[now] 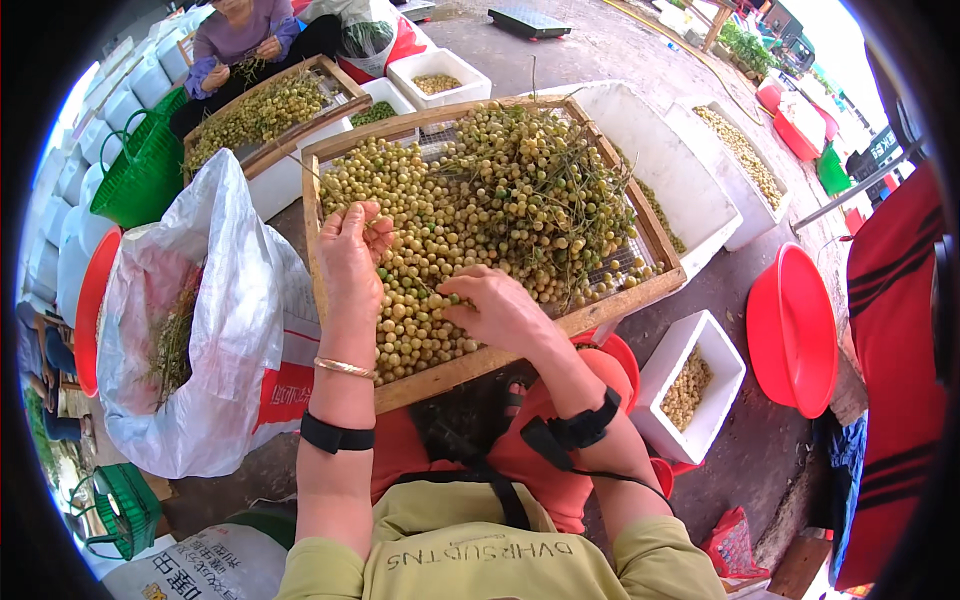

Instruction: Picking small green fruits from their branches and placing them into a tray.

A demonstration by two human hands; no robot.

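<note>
Wooden sieve tray [520, 345] of yellow-green fruit [500, 180]: left hand [352, 255] grip pinching a stem, right hand [497, 308] grip clenched on fruit; best plucked gently.

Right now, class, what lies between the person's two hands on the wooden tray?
In the head view, only small yellow-green fruits lie between the left hand and the right hand, heaped on the tray.

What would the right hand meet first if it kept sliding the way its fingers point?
The right hand points left across the wooden sieve tray. It would likely meet more of the loose yellow-green fruit first, then the left hand; depth is hard to judge.
</note>
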